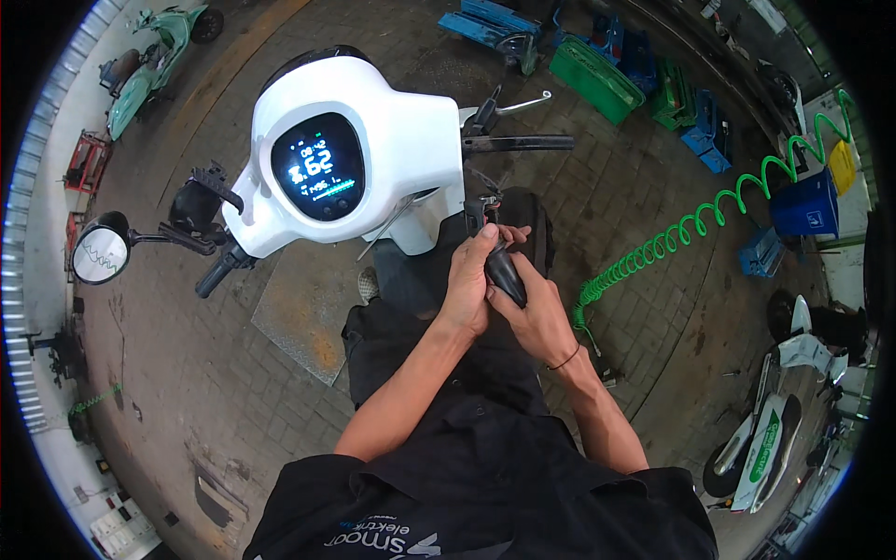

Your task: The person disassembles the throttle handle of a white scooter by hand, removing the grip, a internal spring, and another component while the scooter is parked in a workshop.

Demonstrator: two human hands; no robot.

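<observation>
In front of my lap, my left hand point(466, 286) is closed around a black rounded part point(505, 277), its thumb pointing up along it. My right hand point(541, 313) grips the same part from the right, with the thumb near its lower end. A smaller dark piece with bits of metal point(481, 210) shows just above my left thumb; whether it is joined to the rounded part, I cannot tell. Ahead stands a white scooter front point(392, 112) with a lit display point(318, 168). Its right handlebar tube point(523, 143) is bare, with a silver brake lever point(525, 105) beyond it.
On the scooter's left are a grip point(222, 271) and a round mirror point(101, 255). A green coiled hose point(691, 229) stretches across the right. Green point(597, 79) and blue toolboxes point(490, 23) stand at the back. Another scooter point(761, 448) is at the right, a mint one point(149, 70) far left.
</observation>
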